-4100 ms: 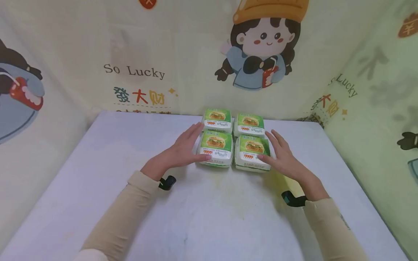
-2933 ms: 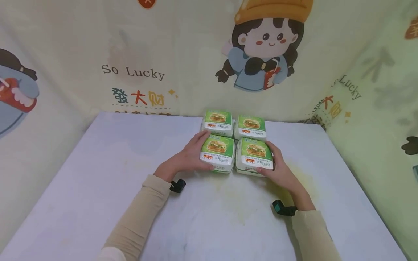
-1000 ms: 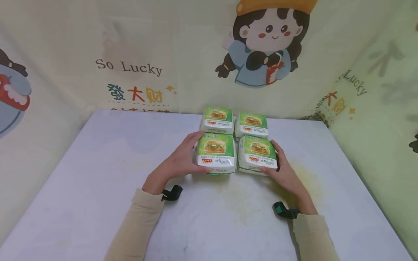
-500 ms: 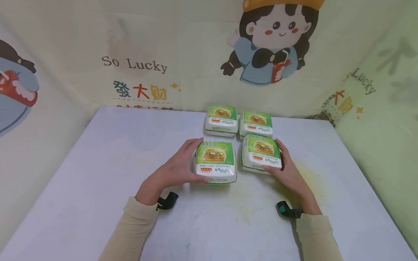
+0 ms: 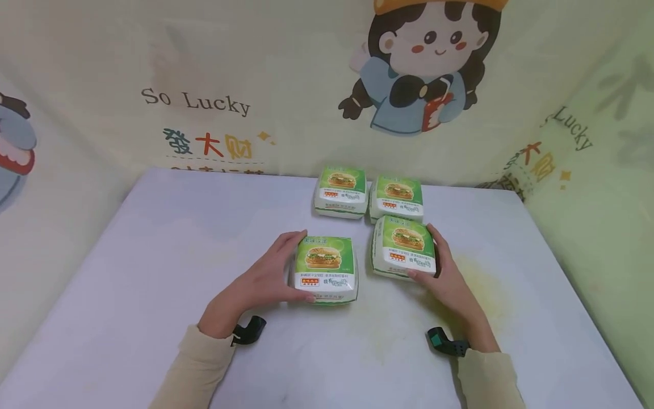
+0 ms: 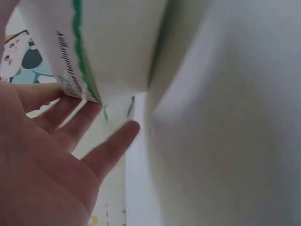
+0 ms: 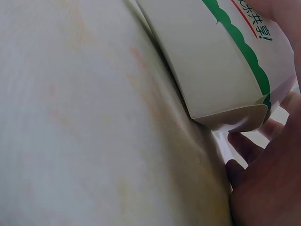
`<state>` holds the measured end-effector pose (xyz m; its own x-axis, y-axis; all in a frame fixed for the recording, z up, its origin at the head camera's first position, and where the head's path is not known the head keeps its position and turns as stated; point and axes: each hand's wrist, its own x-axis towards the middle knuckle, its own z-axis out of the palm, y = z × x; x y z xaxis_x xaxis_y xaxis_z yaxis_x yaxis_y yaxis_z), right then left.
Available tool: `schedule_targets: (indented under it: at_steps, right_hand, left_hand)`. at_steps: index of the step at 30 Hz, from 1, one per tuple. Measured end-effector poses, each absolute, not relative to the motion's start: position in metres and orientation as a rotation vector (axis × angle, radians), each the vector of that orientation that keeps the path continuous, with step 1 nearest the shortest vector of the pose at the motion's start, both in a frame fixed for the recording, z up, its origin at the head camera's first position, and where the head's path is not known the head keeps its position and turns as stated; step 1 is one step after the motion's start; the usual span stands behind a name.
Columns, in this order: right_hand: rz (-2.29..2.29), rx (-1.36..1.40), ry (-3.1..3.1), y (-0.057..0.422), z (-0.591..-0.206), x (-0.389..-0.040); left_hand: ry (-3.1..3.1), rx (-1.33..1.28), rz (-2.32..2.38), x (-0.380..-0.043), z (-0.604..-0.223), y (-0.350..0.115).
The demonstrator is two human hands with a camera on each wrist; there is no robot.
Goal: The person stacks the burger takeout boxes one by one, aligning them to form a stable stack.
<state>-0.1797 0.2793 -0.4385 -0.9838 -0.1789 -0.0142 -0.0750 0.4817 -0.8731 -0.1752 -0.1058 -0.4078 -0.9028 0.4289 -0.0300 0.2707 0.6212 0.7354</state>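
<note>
In the head view my left hand (image 5: 258, 284) grips a green and white hamburger box (image 5: 325, 264), thumb on its near side and fingers at its far left corner. The left wrist view shows fingertips on the wall of this box (image 6: 117, 42), whose underside faces the camera close over the table. My right hand (image 5: 449, 287) holds a second hamburger box (image 5: 406, 244), slightly turned, with the thumb at its near side. Seen from the right wrist, the lower edge of that box (image 7: 211, 66) is right at the tabletop, and fingers curl along its side.
Two more hamburger boxes stand side by side at the back, one on the left (image 5: 341, 190) and one on the right (image 5: 397, 196). The white table (image 5: 153, 272) meets a printed cloth backdrop (image 5: 291, 85) behind and at both sides.
Both hands have taken hold of the front boxes. The left hand has drawn its box nearer and leftward, away from the back row. The right-hand box has turned and shifted slightly right.
</note>
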Motion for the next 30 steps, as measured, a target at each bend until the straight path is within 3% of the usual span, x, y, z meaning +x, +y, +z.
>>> schedule_targets:
  at_steps: [15, 30]
  right_hand:
    - [-1.553, -0.187, 2.637, 0.281, -0.447, -0.184]
    - [-1.514, -0.219, 2.630, 0.284, -0.439, -0.180]
  left_hand:
    - [2.672, 0.555, 1.135, -0.178, -0.417, -0.103]
    - [2.639, 0.617, 1.102, -0.166, -0.403, -0.094]
